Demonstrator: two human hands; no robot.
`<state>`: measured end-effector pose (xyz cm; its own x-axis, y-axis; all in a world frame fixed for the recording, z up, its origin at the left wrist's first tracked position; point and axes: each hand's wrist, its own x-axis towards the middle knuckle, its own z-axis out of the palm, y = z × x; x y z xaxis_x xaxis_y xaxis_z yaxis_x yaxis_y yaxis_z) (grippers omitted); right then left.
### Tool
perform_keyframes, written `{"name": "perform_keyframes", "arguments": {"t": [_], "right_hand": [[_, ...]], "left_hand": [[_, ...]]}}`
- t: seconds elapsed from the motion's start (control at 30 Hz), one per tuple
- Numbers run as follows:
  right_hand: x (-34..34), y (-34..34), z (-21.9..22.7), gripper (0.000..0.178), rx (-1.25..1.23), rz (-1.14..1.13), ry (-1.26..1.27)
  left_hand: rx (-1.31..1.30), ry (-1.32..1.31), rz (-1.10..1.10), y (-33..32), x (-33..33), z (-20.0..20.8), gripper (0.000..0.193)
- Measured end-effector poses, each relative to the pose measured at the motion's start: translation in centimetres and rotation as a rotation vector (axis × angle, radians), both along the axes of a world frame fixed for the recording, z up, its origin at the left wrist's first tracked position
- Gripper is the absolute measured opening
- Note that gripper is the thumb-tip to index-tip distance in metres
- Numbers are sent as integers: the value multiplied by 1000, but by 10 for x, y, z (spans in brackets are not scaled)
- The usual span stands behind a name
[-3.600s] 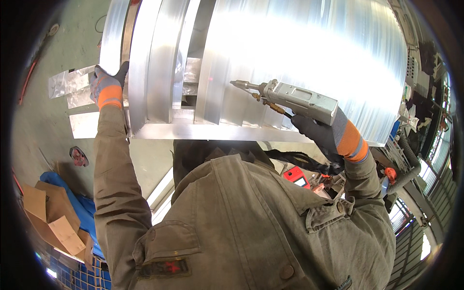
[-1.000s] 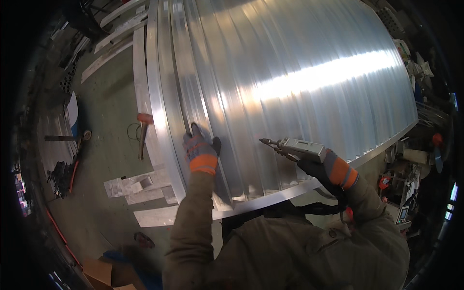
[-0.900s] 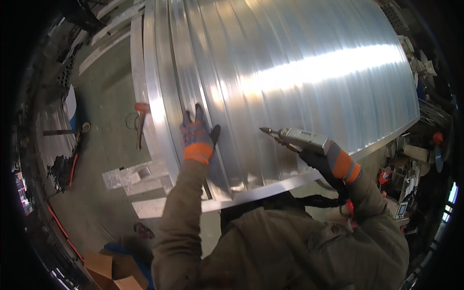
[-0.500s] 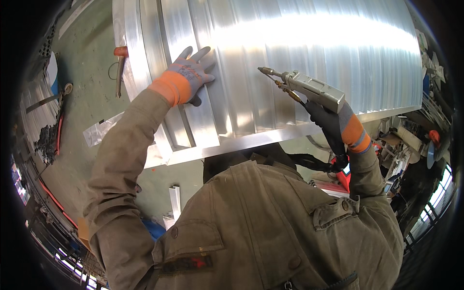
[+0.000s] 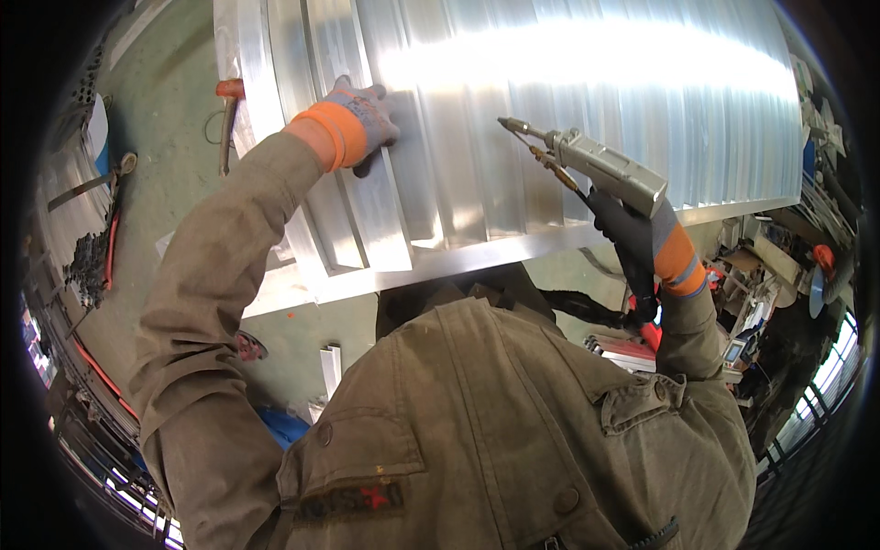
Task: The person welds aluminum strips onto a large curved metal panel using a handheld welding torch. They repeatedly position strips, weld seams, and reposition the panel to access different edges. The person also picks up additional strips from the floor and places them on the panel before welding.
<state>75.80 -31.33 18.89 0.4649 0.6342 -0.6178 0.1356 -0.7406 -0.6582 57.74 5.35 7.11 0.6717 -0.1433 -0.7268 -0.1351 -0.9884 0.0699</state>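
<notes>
Ribbed silver metal panels (image 5: 513, 174) lie before me, with long metal strips at their left side. My left hand (image 5: 365, 119), in a grey glove with an orange cuff, bends its fingers over the right edge of one metal strip (image 5: 385, 220). Its fingertips are partly hidden. In my right hand (image 5: 632, 234), also gloved, is a silver gun-shaped tool (image 5: 610, 170) that looks like a welding torch. The narrow nozzle points up and left above the panels, apart from the left hand. Brass fittings and a dark hose run along the tool's underside.
A hammer with a red head (image 5: 229, 89) lies beyond the panels' left edge. A flat metal rail (image 5: 440, 261) borders their near side. At the right stands a cluttered heap of parts (image 5: 756, 275). Metal stock (image 5: 69, 202) is stacked far left.
The left hand's spread fingers have curled in over the strip's edge, and the hand sits slightly lower. My right hand has shifted a little right and down with the gun-shaped tool.
</notes>
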Motion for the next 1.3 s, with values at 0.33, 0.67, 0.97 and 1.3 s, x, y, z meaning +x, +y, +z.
{"name": "perform_keyframes", "arguments": {"t": [0.33,0.67,0.97,1.3], "right_hand": [[-12,-9,12,45,83,-59,24],[-5,-20,6,43,109,-164,-62],[-3,-27,2,46,171,-244,-26],[-19,-34,-23,43,278,-225,-68]], "left_hand": [[42,-23,-193,3,-2,14,22],[82,72,-278,-3,11,7,35],[2,195,-142,2,27,3,41],[-43,111,-193,12,14,-4,40]]}}
